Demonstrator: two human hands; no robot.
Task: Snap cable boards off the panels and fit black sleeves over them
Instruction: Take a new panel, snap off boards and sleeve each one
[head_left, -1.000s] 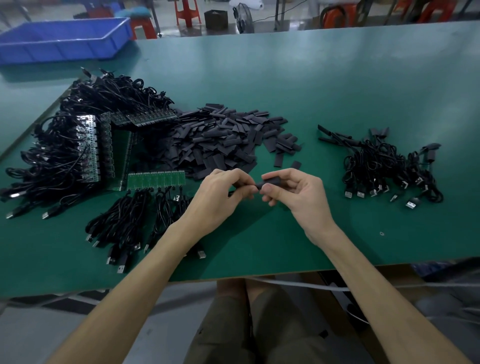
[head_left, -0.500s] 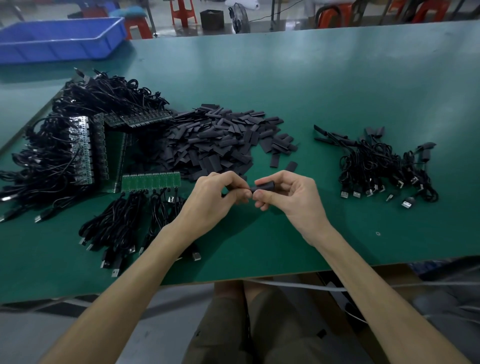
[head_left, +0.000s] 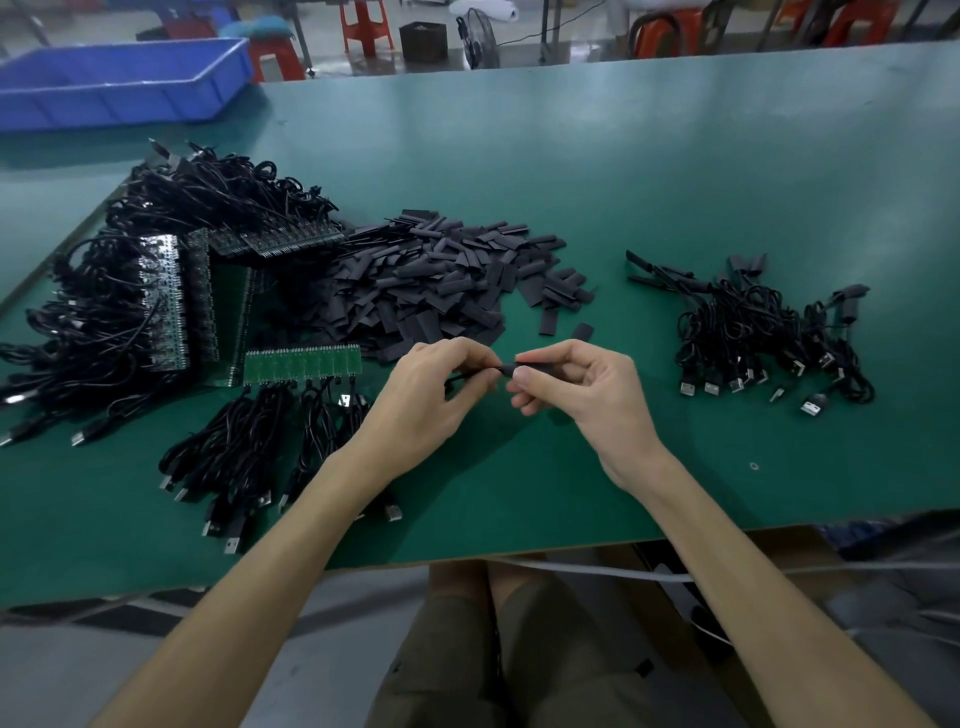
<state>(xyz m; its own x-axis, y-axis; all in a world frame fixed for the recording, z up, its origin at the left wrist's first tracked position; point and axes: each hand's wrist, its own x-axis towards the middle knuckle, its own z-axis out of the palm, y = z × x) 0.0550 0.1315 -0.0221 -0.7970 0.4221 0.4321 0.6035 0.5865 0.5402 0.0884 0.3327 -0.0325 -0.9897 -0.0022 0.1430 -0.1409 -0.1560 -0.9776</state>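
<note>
Nearest the camera, a person in olive-brown shorts (head_left: 519, 649) is sitting at the front edge of a broad dark-green table (head_left: 675, 156), both bare forearms reaching over it. Just in front of the big heap of flat black sleeve pieces (head_left: 431, 280), the two hands are meeting above the tabletop. The left hand (head_left: 431, 395) is pinching a thin black cable (head_left: 470, 375) between thumb and curled fingers. The right hand (head_left: 582, 395) is gripping a short black sleeve (head_left: 524, 370) between thumb and forefinger, its other fingers curling loosely beneath. The cable end and the sleeve's mouth are touching between the fingertips; the board itself is hiding inside the grip, so its depth in the sleeve cannot be told.

Left of the heap's near edge, a narrow green strip panel of small boards (head_left: 302, 364) is lying flat, with coiled black USB cables (head_left: 234, 457) trailing from it toward the person. Two loose sleeve pieces (head_left: 548, 322) are lying just right of the heap. Well to the heap's right, a smaller pile of sleeved black cables (head_left: 769, 338) is resting. Left of the heap, stacked green panels tangled in black cables (head_left: 156, 291) are crowding the table's side. Far beyond the heap to the left, a blue plastic tray (head_left: 124, 83) is sitting on the table, and red plastic stools (head_left: 363, 26) are standing behind.
</note>
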